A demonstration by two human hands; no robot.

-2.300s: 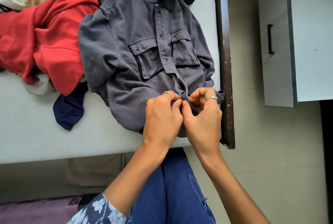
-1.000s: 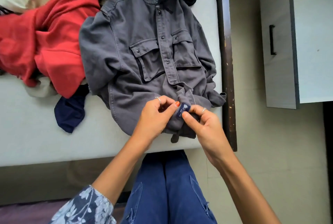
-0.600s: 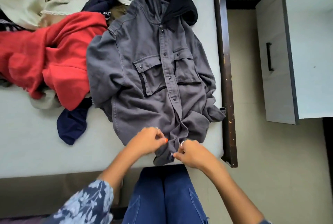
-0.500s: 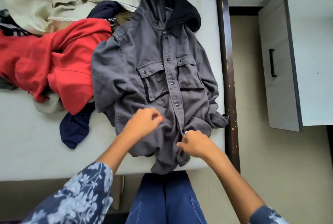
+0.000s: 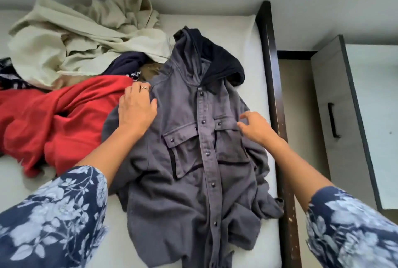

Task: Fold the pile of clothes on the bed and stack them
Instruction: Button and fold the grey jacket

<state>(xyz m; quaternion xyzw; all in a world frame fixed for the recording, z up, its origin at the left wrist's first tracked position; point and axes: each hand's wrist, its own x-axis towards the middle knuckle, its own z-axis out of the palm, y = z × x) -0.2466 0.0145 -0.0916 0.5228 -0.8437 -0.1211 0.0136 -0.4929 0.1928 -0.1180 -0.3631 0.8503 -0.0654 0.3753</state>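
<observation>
A grey hooded jacket (image 5: pixel 193 160) lies face up and buttoned on the white bed (image 5: pixel 241 37), its dark hood toward the wall. My left hand (image 5: pixel 136 109) rests flat on the jacket's left shoulder, fingers straight. My right hand (image 5: pixel 255 126) hovers over the right chest pocket with loosely spread fingers and holds nothing. To the left lies the unfolded pile: a red garment (image 5: pixel 53 117), a cream garment (image 5: pixel 86 37) and a navy piece (image 5: pixel 127 63).
A dark wooden bed frame (image 5: pixel 274 95) runs along the bed's right edge. Beyond it is beige floor and a grey cabinet (image 5: pixel 336 117) with a black handle. The grey wall stands behind the bed.
Both hands let go of the jacket's bottom hem and moved up: the left onto the shoulder, the right over the chest pocket. The view tilted up, showing more of the bed.
</observation>
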